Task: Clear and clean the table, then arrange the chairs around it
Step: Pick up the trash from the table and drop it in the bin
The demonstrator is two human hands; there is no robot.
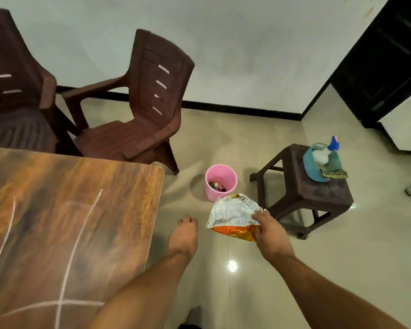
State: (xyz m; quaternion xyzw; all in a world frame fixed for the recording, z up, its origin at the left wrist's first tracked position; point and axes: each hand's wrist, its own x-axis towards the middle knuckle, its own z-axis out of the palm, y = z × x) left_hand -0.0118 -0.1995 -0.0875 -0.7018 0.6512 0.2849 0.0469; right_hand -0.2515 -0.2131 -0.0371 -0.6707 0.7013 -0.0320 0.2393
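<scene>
My right hand grips a crumpled white and orange snack packet, held in the air just in front of a pink bin that stands on the floor with some rubbish inside. My left hand hangs beside the table's right edge with its fingers curled under and nothing visible in it. The wooden table fills the lower left and bears white chalk lines. Two brown plastic chairs stand behind it, one near the table corner and another at the far left.
A dark stool to the right of the bin carries a blue tub with a spray bottle and a folded cloth. A dark door is at the upper right. Glossy tiled floor lies between table and stool.
</scene>
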